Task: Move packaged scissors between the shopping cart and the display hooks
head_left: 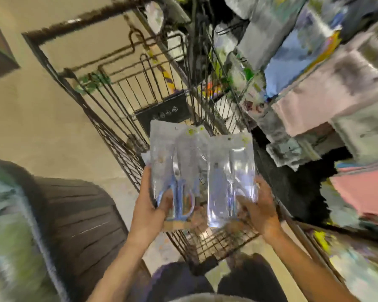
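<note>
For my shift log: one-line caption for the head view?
Left hand and right hand each hold a scissors pack over the wire cart.

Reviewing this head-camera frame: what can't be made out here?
- Display hooks: not visible, motion blur smears the shelves at right.
- Print on the scissors packs: blurred, unreadable.
- Number of packs held: at least two, overlapping; more cannot be ruled out.
- Right hand fingers: partly hidden behind the right pack.
- Left hand: fingers partly behind the left pack.
- Cart contents: blurred, unclear.
</note>
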`<act>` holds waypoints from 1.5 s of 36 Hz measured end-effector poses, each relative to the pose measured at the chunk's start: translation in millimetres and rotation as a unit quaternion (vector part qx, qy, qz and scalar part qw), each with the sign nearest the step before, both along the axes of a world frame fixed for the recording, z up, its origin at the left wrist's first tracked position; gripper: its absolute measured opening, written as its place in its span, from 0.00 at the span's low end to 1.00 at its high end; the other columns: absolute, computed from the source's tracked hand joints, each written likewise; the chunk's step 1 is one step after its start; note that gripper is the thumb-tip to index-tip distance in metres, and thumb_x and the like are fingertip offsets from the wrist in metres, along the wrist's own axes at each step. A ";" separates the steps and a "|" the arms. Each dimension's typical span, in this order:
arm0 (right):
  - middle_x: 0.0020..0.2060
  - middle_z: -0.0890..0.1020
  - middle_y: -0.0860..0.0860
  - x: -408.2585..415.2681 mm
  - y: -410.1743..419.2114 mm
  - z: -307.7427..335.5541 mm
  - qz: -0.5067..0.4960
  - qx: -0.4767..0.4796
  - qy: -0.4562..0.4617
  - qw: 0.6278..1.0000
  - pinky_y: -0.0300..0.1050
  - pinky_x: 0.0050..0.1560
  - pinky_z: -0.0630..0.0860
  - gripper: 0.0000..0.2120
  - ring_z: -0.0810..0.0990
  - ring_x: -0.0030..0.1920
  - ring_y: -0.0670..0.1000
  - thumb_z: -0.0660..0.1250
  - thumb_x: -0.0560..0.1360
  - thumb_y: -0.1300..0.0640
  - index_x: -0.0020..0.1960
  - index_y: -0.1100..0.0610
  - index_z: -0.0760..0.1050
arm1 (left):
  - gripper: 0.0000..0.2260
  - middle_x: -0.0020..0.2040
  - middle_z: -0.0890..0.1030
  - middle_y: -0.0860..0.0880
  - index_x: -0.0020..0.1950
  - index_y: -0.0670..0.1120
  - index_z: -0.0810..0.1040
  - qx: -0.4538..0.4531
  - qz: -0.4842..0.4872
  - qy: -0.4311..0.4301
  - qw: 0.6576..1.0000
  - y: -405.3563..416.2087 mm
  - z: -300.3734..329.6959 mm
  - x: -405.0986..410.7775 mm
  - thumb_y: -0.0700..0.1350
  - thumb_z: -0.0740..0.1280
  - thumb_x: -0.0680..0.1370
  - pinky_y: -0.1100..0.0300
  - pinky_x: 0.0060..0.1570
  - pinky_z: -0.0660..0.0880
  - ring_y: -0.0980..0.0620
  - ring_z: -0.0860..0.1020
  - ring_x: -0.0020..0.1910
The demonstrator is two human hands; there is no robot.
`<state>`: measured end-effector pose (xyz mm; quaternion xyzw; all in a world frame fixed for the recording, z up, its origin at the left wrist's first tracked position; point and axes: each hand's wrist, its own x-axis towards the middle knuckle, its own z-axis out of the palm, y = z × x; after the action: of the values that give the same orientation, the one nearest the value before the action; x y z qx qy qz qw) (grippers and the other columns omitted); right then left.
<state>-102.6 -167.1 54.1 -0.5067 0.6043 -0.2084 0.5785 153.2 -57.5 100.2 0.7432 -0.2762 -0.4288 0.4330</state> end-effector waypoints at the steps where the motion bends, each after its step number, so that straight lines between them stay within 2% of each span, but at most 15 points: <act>1: 0.43 0.81 0.46 -1.7 5.3 16.1 -0.020 -0.018 -0.017 0.999 0.29 0.34 0.76 0.23 0.80 0.33 0.38 0.65 0.78 0.73 0.65 0.51 0.69 | 0.34 0.77 0.67 0.59 0.78 0.66 0.54 0.002 -0.010 -0.007 1.000 5.8 8.0 -1.9 0.44 0.68 0.80 0.50 0.73 0.67 0.61 0.68 0.73; 5: 0.54 0.81 0.28 -21.7 32.7 58.2 0.010 -0.094 -0.040 0.995 0.28 0.42 0.77 0.31 0.82 0.43 0.33 0.65 0.77 0.73 0.70 0.44 0.64 | 0.34 0.77 0.67 0.56 0.78 0.61 0.54 -0.013 -0.053 -0.020 0.998 23.5 41.6 -13.4 0.43 0.69 0.79 0.56 0.73 0.68 0.62 0.69 0.73; 11: 0.57 0.77 0.24 -57.8 69.4 96.8 -0.035 -0.112 -0.092 0.989 0.29 0.52 0.78 0.35 0.78 0.58 0.30 0.68 0.76 0.72 0.73 0.44 0.62 | 0.36 0.70 0.71 0.69 0.80 0.59 0.55 -0.072 -0.080 -0.023 0.994 45.4 88.4 -51.1 0.40 0.69 0.79 0.67 0.63 0.73 0.64 0.73 0.69; 15: 0.64 0.77 0.34 -102.9 95.5 113.8 -0.063 -0.147 -0.098 0.982 0.40 0.60 0.79 0.35 0.78 0.65 0.41 0.70 0.76 0.69 0.76 0.47 0.63 | 0.37 0.67 0.70 0.75 0.80 0.61 0.55 -0.114 -0.088 -0.036 0.989 57.2 111.4 -93.2 0.41 0.70 0.78 0.73 0.58 0.73 0.70 0.72 0.66; 20: 0.65 0.78 0.37 -176.1 137.4 133.7 -0.132 -0.176 -0.127 0.967 0.39 0.57 0.80 0.35 0.79 0.63 0.41 0.71 0.76 0.68 0.78 0.48 0.63 | 0.36 0.76 0.68 0.58 0.79 0.64 0.56 -0.146 -0.119 -0.042 0.981 77.7 128.9 -164.2 0.51 0.71 0.77 0.53 0.68 0.71 0.57 0.71 0.72; 24: 0.61 0.80 0.33 -238.8 168.3 148.3 -0.172 -0.199 -0.140 0.955 0.33 0.54 0.78 0.35 0.80 0.61 0.39 0.69 0.76 0.71 0.77 0.52 0.62 | 0.36 0.77 0.66 0.60 0.78 0.66 0.56 -0.165 -0.152 -0.051 0.973 95.7 140.5 -227.3 0.43 0.71 0.79 0.45 0.71 0.69 0.56 0.69 0.74; 28: 0.61 0.79 0.32 -295.3 202.2 161.2 -0.214 -0.217 -0.136 0.943 0.36 0.56 0.80 0.35 0.79 0.62 0.38 0.69 0.76 0.70 0.78 0.52 0.62 | 0.36 0.78 0.65 0.59 0.78 0.67 0.56 -0.162 -0.182 -0.063 0.968 108.2 150.2 -277.8 0.50 0.73 0.77 0.40 0.72 0.66 0.52 0.67 0.76; 34: 0.59 0.80 0.31 -365.3 260.0 191.3 -0.281 -0.238 -0.117 0.922 0.35 0.54 0.80 0.33 0.80 0.60 0.37 0.68 0.78 0.68 0.78 0.50 0.62 | 0.35 0.76 0.66 0.64 0.78 0.61 0.59 -0.203 -0.243 -0.036 0.948 110.8 174.2 -352.0 0.40 0.70 0.78 0.52 0.74 0.67 0.63 0.67 0.74; 36: 0.62 0.81 0.38 -383.7 276.0 196.1 -0.314 -0.244 -0.105 0.911 0.42 0.57 0.81 0.33 0.81 0.61 0.42 0.69 0.77 0.67 0.77 0.47 0.63 | 0.35 0.74 0.70 0.63 0.78 0.61 0.60 -0.221 -0.273 -0.018 0.936 109.6 182.2 -373.5 0.39 0.70 0.78 0.64 0.66 0.73 0.62 0.71 0.71; 39: 0.65 0.80 0.45 -402.4 296.3 209.1 -0.356 -0.263 -0.090 0.892 0.44 0.58 0.81 0.33 0.81 0.62 0.46 0.70 0.77 0.66 0.76 0.43 0.64 | 0.34 0.63 0.74 0.75 0.77 0.60 0.61 -0.237 -0.300 0.001 0.924 102.2 190.2 -398.8 0.39 0.70 0.77 0.75 0.54 0.74 0.71 0.75 0.62; 42: 0.65 0.80 0.46 -407.1 316.8 226.7 -0.409 -0.278 -0.088 0.865 0.38 0.55 0.81 0.33 0.81 0.63 0.47 0.69 0.78 0.65 0.72 0.35 0.66 | 0.37 0.68 0.75 0.68 0.79 0.58 0.61 -0.250 -0.349 0.026 0.903 95.3 205.1 -414.3 0.40 0.74 0.75 0.68 0.61 0.75 0.64 0.75 0.66; 44: 0.66 0.80 0.48 -408.1 324.2 233.5 -0.419 -0.277 -0.084 0.861 0.35 0.53 0.80 0.33 0.81 0.63 0.48 0.69 0.78 0.65 0.71 0.34 0.66 | 0.36 0.67 0.73 0.71 0.78 0.57 0.61 -0.259 -0.365 0.029 0.894 92.9 208.3 -422.1 0.39 0.74 0.76 0.69 0.62 0.74 0.66 0.73 0.67; 47: 0.61 0.83 0.46 -409.0 343.0 252.0 -0.460 -0.279 -0.073 0.840 0.34 0.50 0.80 0.32 0.83 0.61 0.48 0.70 0.77 0.65 0.72 0.37 0.66 | 0.33 0.65 0.73 0.75 0.75 0.61 0.62 -0.273 -0.392 0.060 0.876 91.7 227.8 -433.9 0.38 0.71 0.77 0.68 0.63 0.73 0.71 0.72 0.65; 51: 0.57 0.84 0.39 -419.1 361.5 284.2 -0.485 -0.306 -0.036 0.818 0.33 0.50 0.80 0.33 0.83 0.58 0.45 0.70 0.76 0.66 0.74 0.43 0.66 | 0.35 0.73 0.72 0.59 0.78 0.60 0.61 -0.272 -0.426 0.093 0.858 84.4 244.4 -443.9 0.38 0.71 0.77 0.49 0.71 0.70 0.58 0.72 0.71; 54: 0.58 0.84 0.40 -425.1 370.4 305.3 -0.505 -0.326 -0.008 0.799 0.34 0.51 0.80 0.33 0.83 0.58 0.44 0.71 0.76 0.65 0.75 0.43 0.66 | 0.34 0.70 0.74 0.65 0.76 0.64 0.62 -0.286 -0.448 0.110 0.840 79.2 252.7 -453.4 0.39 0.70 0.78 0.51 0.70 0.71 0.60 0.73 0.69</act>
<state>-527.7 203.3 359.4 -0.2861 0.6664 -0.6599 0.1967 -300.2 21.6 352.9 0.3289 -0.6400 -0.5570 0.4147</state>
